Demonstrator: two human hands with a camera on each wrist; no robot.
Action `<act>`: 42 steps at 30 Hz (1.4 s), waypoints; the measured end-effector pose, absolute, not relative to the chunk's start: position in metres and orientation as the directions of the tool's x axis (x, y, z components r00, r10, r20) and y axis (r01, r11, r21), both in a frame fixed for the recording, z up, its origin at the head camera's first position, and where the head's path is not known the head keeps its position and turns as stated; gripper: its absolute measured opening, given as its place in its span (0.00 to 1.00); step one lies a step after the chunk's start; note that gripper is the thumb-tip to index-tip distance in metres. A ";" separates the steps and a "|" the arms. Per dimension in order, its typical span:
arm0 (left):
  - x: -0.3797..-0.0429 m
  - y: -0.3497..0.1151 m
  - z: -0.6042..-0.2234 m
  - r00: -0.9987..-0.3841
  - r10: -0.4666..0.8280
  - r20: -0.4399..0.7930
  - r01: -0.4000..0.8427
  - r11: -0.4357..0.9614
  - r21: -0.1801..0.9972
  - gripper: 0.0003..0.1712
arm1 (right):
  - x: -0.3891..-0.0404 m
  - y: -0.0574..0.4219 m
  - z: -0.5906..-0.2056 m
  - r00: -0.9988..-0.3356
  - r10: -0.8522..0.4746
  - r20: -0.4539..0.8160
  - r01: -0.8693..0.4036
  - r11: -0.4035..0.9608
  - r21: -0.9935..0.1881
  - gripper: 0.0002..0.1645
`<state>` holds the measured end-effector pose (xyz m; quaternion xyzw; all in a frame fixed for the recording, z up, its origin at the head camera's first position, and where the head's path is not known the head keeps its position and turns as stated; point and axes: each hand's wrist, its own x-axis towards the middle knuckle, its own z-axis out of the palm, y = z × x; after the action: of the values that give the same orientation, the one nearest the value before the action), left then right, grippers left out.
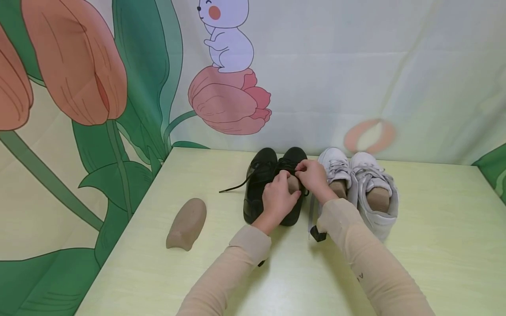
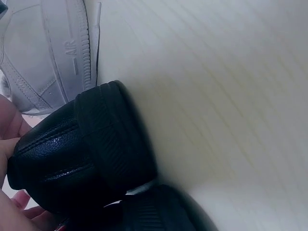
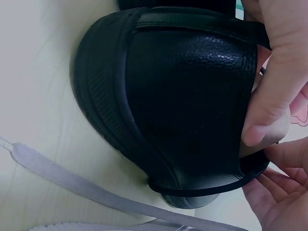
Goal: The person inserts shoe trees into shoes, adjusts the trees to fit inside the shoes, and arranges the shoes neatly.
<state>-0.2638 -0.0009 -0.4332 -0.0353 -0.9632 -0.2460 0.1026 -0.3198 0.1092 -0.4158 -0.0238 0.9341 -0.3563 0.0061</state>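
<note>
A pair of black lace-up shoes stands toes away near the table's back edge. In the opening of the right black shoe [image 1: 290,217] sits a brown shoe insert [image 1: 293,184]. My left hand [image 1: 276,199] holds that insert at the shoe's mouth; its thumb [image 3: 267,110] lies on the insert. On the shoe's right side, my right hand [image 1: 314,175] pinches the upper edge beside the laces; exactly what lies between the fingertips is partly hidden. The left black shoe [image 1: 253,199] has a loose lace [image 1: 233,189] trailing left.
Right of the black shoes stand two white sneakers [image 1: 381,224], each holding a brown insert [image 1: 378,199]. Another brown insert [image 1: 187,224] lies on the table at left. A grey lace [image 3: 72,183] runs beside the black shoe. A printed cloth [image 1: 316,87] hangs behind.
</note>
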 end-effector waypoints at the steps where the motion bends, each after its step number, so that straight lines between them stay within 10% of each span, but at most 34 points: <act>1: -0.264 -0.001 -0.433 -0.977 0.018 0.213 0.118 0.876 0.467 0.26 | -0.320 0.109 -0.416 -0.999 -0.051 0.007 -0.042 0.745 -0.666 0.07; 42: -0.272 -0.001 -0.432 -0.989 0.030 0.148 0.107 0.830 0.547 0.21 | -0.319 0.110 -0.414 -0.995 -0.092 -0.027 -0.051 0.748 -0.661 0.07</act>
<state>-0.2716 -0.0007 -0.4322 -0.0360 -0.9543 -0.2890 0.0664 -0.3190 0.1097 -0.4142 -0.0384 0.9345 -0.3527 0.0287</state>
